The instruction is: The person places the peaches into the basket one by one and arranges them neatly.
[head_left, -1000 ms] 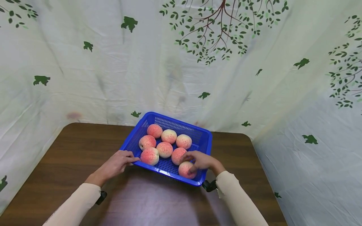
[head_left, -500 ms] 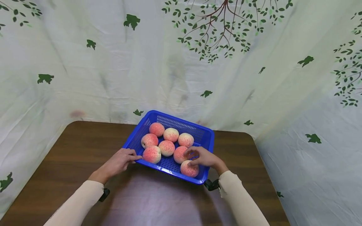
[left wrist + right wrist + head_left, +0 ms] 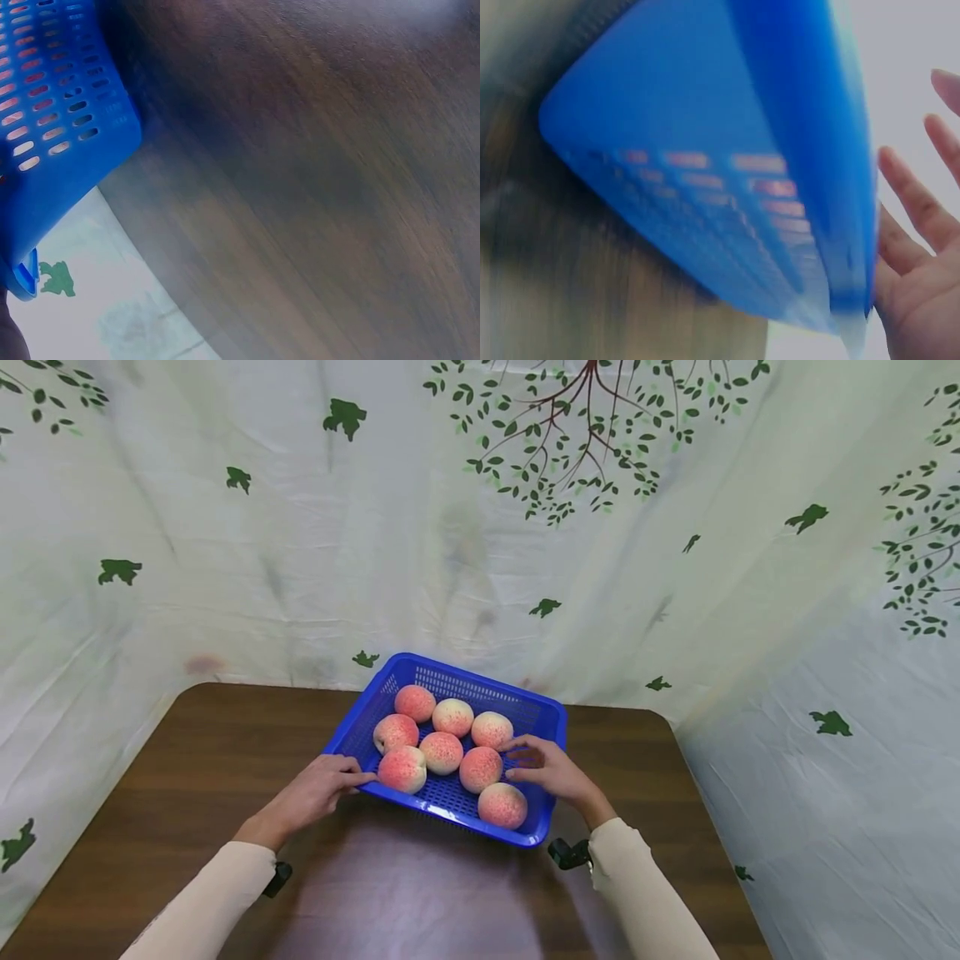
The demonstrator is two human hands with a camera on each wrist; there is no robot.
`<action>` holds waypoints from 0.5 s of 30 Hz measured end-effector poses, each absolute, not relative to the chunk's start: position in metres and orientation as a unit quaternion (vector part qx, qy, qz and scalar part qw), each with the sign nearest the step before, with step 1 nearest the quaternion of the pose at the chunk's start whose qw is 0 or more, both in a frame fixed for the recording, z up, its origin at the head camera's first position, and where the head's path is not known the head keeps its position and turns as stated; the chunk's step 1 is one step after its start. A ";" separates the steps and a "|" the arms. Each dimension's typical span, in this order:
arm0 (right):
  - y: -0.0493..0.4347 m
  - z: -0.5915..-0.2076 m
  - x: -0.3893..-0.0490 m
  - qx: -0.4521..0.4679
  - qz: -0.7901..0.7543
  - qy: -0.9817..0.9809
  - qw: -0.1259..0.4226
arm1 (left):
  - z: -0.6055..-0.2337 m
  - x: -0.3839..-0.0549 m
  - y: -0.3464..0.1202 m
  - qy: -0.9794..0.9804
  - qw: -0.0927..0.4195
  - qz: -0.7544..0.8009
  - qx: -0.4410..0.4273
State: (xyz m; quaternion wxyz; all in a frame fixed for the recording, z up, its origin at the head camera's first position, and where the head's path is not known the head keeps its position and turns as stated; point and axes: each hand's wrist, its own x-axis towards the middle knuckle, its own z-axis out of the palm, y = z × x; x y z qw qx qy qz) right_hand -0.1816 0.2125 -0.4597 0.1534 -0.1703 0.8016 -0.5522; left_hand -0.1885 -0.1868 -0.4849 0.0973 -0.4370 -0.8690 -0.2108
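Observation:
A blue perforated plastic basket (image 3: 450, 815) holds several pink-and-cream peaches (image 3: 442, 752). My left hand (image 3: 317, 792) grips the basket's rim at its near left corner; most of its fingers are hidden. Inside the right part of the basket, my right hand (image 3: 555, 772) hovers with fingers spread and bent slightly, holding nothing. Its fingertips are close to the pale peach (image 3: 492, 729) and the middle right peach (image 3: 480, 769); contact cannot be told. A peach (image 3: 502, 806) sits alone in the near right corner. In the right wrist view, the spread right hand (image 3: 930, 285) shows beyond the basket wall (image 3: 682, 97).
The basket stands askew near the far edge of a brown wooden table (image 3: 225, 752). White cloth (image 3: 420, 552) printed with leaves and branches hangs behind and beside the table. Dark wrist cameras (image 3: 568, 853) sit by both cream sleeves (image 3: 645, 893).
My right hand has left the near right peach and shifted slightly up and right, its fingers opening wider. The left hand and basket keep their places; the peaches show little change.

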 end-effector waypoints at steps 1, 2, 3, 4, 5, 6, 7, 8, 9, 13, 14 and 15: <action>0.215 -0.459 -0.181 -0.159 -0.550 0.807 0.142 | -0.484 -0.188 -0.187 -0.871 0.096 -0.206 -0.436; 0.217 -0.458 -0.180 -0.151 -0.540 0.819 0.127 | -0.484 -0.188 -0.187 -0.873 0.097 -0.197 -0.435; 0.220 -0.457 -0.178 -0.147 -0.524 0.832 0.110 | -0.483 -0.186 -0.188 -0.877 0.099 -0.186 -0.433; 0.224 -0.456 -0.177 -0.143 -0.507 0.844 0.097 | -0.482 -0.185 -0.188 -0.881 0.102 -0.171 -0.430; 0.227 -0.455 -0.174 -0.138 -0.487 0.858 0.083 | -0.481 -0.184 -0.189 -0.884 0.104 -0.156 -0.428; 0.231 -0.453 -0.172 -0.139 -0.466 0.871 0.070 | -0.479 -0.182 -0.189 -0.888 0.107 -0.140 -0.425; 0.235 -0.452 -0.170 -0.141 -0.444 0.883 0.058 | -0.478 -0.181 -0.190 -0.891 0.110 -0.126 -0.422; 0.239 -0.450 -0.168 -0.144 -0.420 0.895 0.045 | -0.476 -0.180 -0.190 -0.894 0.112 -0.115 -0.418; 0.244 -0.449 -0.167 -0.149 -0.401 0.903 0.035 | -0.475 -0.179 -0.191 -0.897 0.113 -0.110 -0.412; 0.264 -0.448 -0.160 -0.139 -0.317 0.938 -0.007 | -0.467 -0.182 -0.192 -0.905 0.116 -0.127 -0.390; 0.269 -0.448 -0.158 -0.131 -0.296 0.946 -0.016 | -0.465 -0.182 -0.194 -0.908 0.116 -0.133 -0.381; 0.274 -0.448 -0.157 -0.121 -0.274 0.954 -0.023 | -0.463 -0.183 -0.195 -0.912 0.115 -0.138 -0.369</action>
